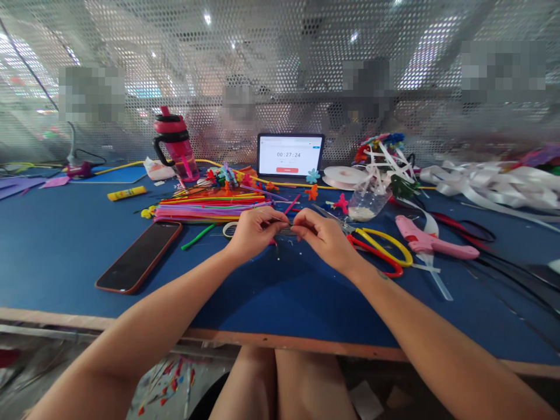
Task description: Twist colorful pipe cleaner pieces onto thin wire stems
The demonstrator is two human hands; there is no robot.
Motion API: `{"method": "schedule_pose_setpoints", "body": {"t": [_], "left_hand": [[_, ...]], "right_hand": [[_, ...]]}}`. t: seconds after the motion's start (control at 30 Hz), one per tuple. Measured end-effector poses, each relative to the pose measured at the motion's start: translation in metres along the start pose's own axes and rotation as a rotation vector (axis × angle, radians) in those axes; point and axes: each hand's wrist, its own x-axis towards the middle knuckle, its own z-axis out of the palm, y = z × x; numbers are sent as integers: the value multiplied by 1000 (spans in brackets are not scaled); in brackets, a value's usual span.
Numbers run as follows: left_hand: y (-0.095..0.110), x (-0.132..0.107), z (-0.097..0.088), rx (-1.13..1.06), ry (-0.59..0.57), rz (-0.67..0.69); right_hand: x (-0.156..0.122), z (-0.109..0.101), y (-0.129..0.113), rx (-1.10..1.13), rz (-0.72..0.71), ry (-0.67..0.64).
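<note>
Near the middle of the table, my left hand [258, 230] and my right hand [321, 233] meet almost fingertip to fingertip. Both pinch at something thin and dark that is too small to make out. Just behind and left of them lies a bundle of colourful pipe cleaners [210, 209]. A short green pipe cleaner [198, 237] rests left of my left hand, by a roll of tape [229, 230]. Scissors with red and yellow handles [385, 248] lie right of my right hand.
A phone [140, 256] lies at left, and a pink glue gun [431, 238] at right. Behind stand a pink bottle [177, 143], a tablet [290, 154] showing a timer, and a plastic cup [370, 198]. White ribbon [494, 186] heaps at far right. The table edge [297, 343] runs in front.
</note>
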Motion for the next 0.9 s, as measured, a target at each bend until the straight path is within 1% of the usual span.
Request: {"method": "schedule_pose_setpoints", "body": {"t": [0.1,0.2,0.27,0.37,0.47,0.53,0.63,0.73,0.8,0.9], "left_hand": [[-1,0,1,-57,-11,-5],[-2,0,0,-115,-70,-10],[-1,0,0,-103,-106,0],[1,1,-2,-26,-103,52],[1,1,-2,38,-73,105],[0,1,-2,50,-63,112],[-1,0,-1,42,-63,96],[-1,-1,0,28,-68,82],[-1,-1,0,23,-63,80],[-1,0,0,3,-57,60]], "right_hand": [[0,-1,0,-9,7,-6],[1,-3,1,18,39,-58],[2,-3,3,64,68,-107],[2,-2,5,123,114,-138],[2,-1,5,135,129,-126],[2,1,4,127,121,-94],[1,2,4,141,108,-52],[1,2,5,169,102,-72],[1,1,5,147,94,-87],[2,-2,4,67,59,-66]]}}
